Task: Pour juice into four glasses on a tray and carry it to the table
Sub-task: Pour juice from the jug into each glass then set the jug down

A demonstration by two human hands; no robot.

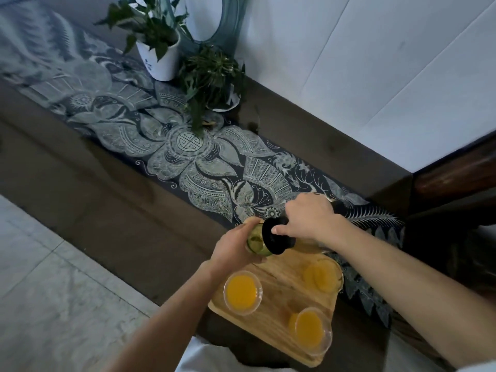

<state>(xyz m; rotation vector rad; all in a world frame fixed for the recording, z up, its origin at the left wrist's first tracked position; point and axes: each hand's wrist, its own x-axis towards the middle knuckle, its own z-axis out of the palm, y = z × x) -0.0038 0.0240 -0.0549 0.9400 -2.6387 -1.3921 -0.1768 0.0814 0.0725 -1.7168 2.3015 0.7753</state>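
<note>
Nearest on the wooden tray (pixel 271 336) stand two filled glasses: one near right (pixel 311 332), one at left (pixel 243 291). A third filled glass (pixel 322 275) sits further back on the right. All three hold orange juice close to the rim and stand apart from one another.

At the tray's far left corner, the left hand (pixel 233 247) is wrapped around a fourth glass (pixel 257 241), gripping its side to steady it. Its fill level cannot be read, since the jug's collar covers the mouth.

The right hand (pixel 308 218) is closed on the jug (pixel 276 234) at its black collar, tipped leftward with the spout right over that glass. The jug's body is mostly hidden behind the hand.

This looks like the last pour. To do it well, judging from the frame: keep the spout inside the rim, tip slowly, stop at the level of the other three, and right the jug before drawing it off so no drip lands on the tray. The full glasses will slosh, so the later lift should be level.

Beyond lies a patterned runner (pixel 201 167) on the dark table (pixel 107 210), with two potted plants (pixel 158 41) at the far end.
</note>
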